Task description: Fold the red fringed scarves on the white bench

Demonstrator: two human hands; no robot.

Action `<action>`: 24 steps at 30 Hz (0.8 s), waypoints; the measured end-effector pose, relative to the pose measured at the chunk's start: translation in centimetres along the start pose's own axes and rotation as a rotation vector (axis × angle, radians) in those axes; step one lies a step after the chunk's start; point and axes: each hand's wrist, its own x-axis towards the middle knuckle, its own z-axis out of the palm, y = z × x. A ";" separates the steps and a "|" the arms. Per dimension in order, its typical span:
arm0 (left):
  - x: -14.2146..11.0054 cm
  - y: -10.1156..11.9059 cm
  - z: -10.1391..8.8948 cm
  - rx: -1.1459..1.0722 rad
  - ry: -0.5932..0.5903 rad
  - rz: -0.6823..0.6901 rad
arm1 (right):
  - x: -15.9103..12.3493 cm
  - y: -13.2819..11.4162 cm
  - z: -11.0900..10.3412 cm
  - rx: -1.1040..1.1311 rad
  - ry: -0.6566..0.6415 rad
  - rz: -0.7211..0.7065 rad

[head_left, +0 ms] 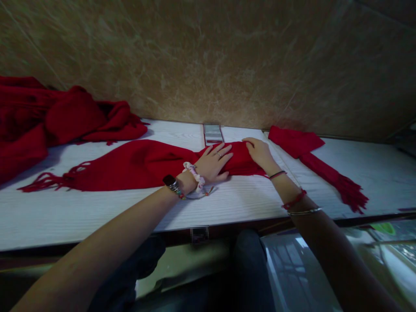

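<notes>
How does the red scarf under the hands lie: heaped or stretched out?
Stretched out: the red scarf runs from the right hand, under the left hand, to its fringe.

Room on table (240, 199) between forearms (130, 234); phone (213, 133) and wall (208, 65) block behind the middle scarf (139, 167)

This is an indoor room, either a home or a small workroom; the view cannot settle which. A wall of brown marble-look tiles (208, 56) rises directly behind a long, narrow, white wood-grain desk (97, 216). Matching red scarves, in a loose heap (74, 112), one spread scarf (139, 167) and one folded scarf (294, 145), lean towards a workroom.
</notes>
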 end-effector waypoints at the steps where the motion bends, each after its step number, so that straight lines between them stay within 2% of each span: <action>1: 0.0 -0.1 0.0 -0.001 0.001 0.001 | -0.2 0.0 0.0 -0.022 0.020 -0.022; 5: -0.1 -0.2 -0.1 -0.018 0.005 0.008 | -0.3 -0.3 -0.8 -0.120 0.080 -0.108; 8: -0.2 -0.4 -0.1 -0.021 0.013 0.010 | -0.4 -1.0 -1.7 -0.156 0.097 -0.252; 10: -0.2 -0.5 0.0 -0.016 0.017 0.017 | -0.7 -1.4 -1.9 -0.177 0.038 -0.377; 12: -0.2 -0.7 0.2 -0.012 0.014 0.033 | -1.3 -1.3 -1.6 -0.190 -0.085 -0.444; 15: -0.2 -0.7 0.3 -0.021 0.001 0.043 | -2.0 -0.6 -0.5 -0.153 -0.232 -0.391; 20: -0.1 -0.3 -0.1 -0.053 -0.022 0.011 | -2.3 0.8 0.7 -0.036 -0.281 -0.281; 24: -0.1 -0.3 -0.3 -0.092 0.021 0.022 | -2.0 0.6 -0.1 -0.052 -0.336 -0.246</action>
